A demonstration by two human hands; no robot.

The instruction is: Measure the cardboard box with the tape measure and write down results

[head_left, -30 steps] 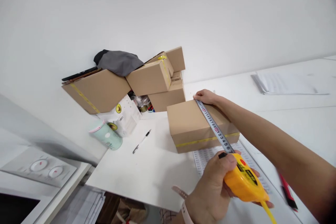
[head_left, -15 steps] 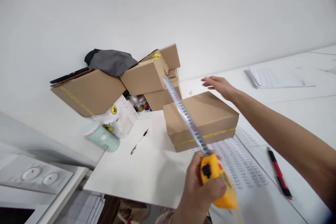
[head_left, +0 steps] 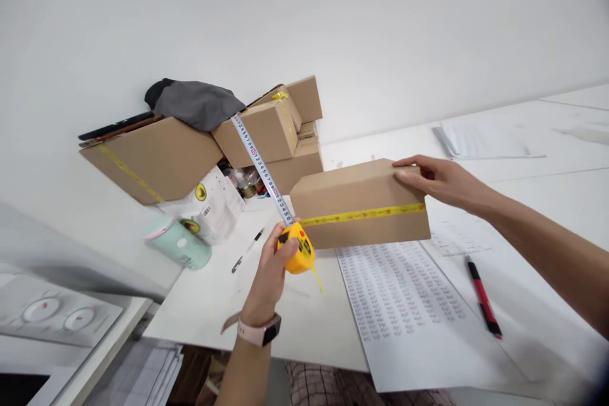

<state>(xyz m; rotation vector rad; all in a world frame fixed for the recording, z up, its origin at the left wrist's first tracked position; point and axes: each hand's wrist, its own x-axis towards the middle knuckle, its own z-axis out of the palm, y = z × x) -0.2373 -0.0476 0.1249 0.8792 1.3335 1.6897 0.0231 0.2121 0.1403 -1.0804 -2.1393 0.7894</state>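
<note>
My left hand (head_left: 271, 269) is closed around a yellow tape measure (head_left: 297, 255), held just left of a flat cardboard box (head_left: 356, 203). Its blade (head_left: 261, 168) sticks up and to the left, free in the air. My right hand (head_left: 435, 181) grips the box's far right upper edge, fingers curled over it. The box is tipped up so the side with the yellow tape band faces me, its lower edge near the printed sheet (head_left: 399, 285) on the white table (head_left: 228, 304).
A pile of cardboard boxes (head_left: 200, 146) with a grey cloth (head_left: 195, 101) on top stands at the back left. A mint cup (head_left: 178, 247) lies by a black pen (head_left: 245, 250). A red-and-black pen (head_left: 483, 298) lies right of the sheet. Papers (head_left: 480, 139) lie at the far right.
The tape came off the box top and swung up to the left. My left hand moved left with the tape measure. My right hand let go of the blade's end and tipped the box up.
</note>
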